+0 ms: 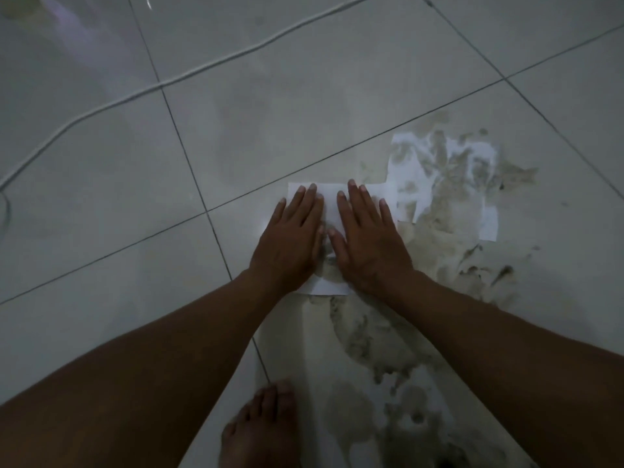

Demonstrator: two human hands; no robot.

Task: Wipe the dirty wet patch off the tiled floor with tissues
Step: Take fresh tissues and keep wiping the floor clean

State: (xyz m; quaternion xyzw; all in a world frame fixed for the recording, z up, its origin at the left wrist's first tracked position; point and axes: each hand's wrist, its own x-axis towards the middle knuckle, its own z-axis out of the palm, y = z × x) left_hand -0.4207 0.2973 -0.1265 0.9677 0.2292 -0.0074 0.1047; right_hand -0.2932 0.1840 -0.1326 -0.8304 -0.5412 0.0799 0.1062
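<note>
On tiled floor [101, 163]: two hands, two tissues.
Left hand [290, 238] and right hand [368, 241] flat, fingers straight, pressing one white tissue [332, 197]; second soaked tissue [439, 177] on dirty wet patch [449, 265].

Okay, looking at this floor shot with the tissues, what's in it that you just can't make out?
Head view only:
- Tissue middle: covered by the left hand and right hand pressed flat on it, so soiling there is hidden.
- Dirty patch: runs under the right forearm and off the bottom edge; its extent is unknown.
- White cable: both ends cut off by the frame.
- Foot: cropped at the bottom.
</note>
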